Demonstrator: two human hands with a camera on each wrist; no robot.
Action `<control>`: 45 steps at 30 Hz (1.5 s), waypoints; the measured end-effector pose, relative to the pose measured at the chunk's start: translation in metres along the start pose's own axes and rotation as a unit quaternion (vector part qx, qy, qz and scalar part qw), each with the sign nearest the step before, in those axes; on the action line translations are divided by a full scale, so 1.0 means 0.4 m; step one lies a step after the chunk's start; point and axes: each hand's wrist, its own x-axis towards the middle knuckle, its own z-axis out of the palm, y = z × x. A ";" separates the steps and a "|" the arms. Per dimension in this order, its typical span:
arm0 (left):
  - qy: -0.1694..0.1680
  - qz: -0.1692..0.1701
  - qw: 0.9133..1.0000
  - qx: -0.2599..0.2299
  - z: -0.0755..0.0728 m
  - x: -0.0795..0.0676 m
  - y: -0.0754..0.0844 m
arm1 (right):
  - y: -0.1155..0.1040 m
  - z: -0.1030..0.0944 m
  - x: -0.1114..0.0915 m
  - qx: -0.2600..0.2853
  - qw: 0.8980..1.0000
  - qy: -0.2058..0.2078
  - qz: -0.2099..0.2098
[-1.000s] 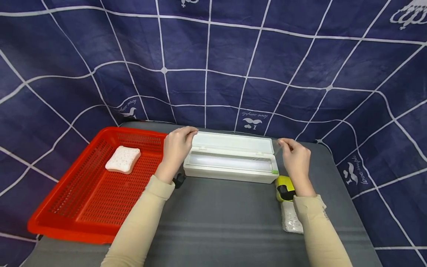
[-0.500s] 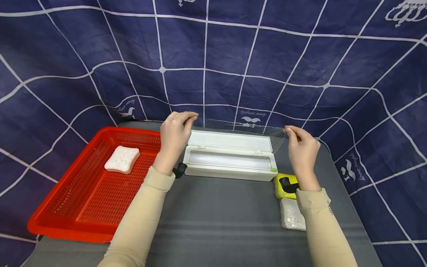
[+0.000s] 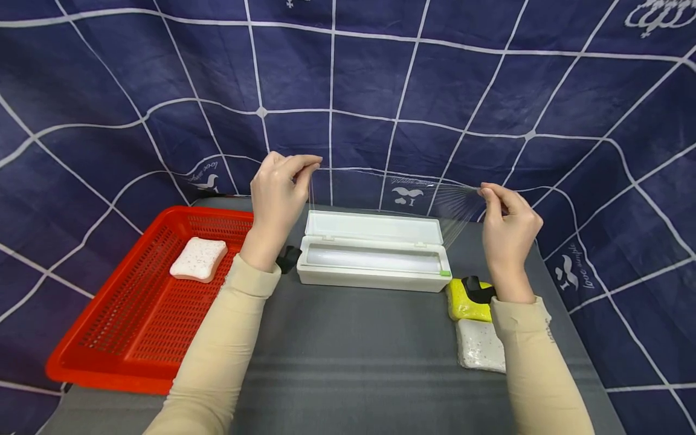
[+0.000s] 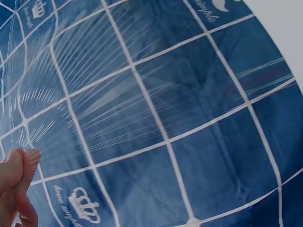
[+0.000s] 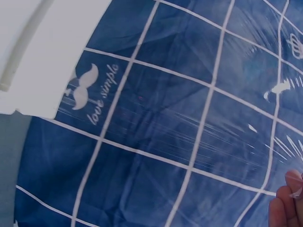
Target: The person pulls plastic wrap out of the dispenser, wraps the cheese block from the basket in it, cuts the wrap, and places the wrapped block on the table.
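Note:
A clear sheet of cling film (image 3: 457, 202) is stretched upright between the two hands, above and behind a white cling film box (image 3: 375, 281). My left hand (image 3: 280, 193) pinches the film's upper left corner between thumb and fingertips. At the opposite corner my right hand (image 3: 508, 226) pinches the film, and creases fan out from its fingertips. The box's lid stands open at the back, a pale film roll (image 3: 375, 258) lies inside, and a small green piece (image 3: 445, 273) sits at its right end. In the left wrist view the cling film (image 4: 109, 94) shows fine radiating wrinkles.
A red perforated basket (image 3: 109, 368) stands on the left with a white speckled sponge (image 3: 198, 260) in it. Right of the box, a yellow wrapped block (image 3: 467, 303) and a white wrapped block (image 3: 480, 344) lie on the grey table (image 3: 353, 356). A blue gridded curtain (image 3: 359, 72) hangs behind.
Both hands have risen and moved slightly apart, drawing the cling film up out of the box into a taller, wider sheet. Box, basket and blocks have stayed in place.

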 end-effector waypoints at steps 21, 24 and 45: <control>0.000 -0.046 0.998 -0.051 -0.076 -0.063 0.018 | -0.033 -0.110 -0.053 0.041 0.993 -0.056 0.090; -0.007 -0.067 0.994 -0.085 -0.102 -0.093 0.020 | -0.034 -0.146 -0.071 0.053 0.989 -0.075 0.116; -0.083 -0.056 0.939 -0.330 -0.199 -0.413 0.059 | 0.022 -0.318 -0.309 0.453 0.822 -0.216 0.268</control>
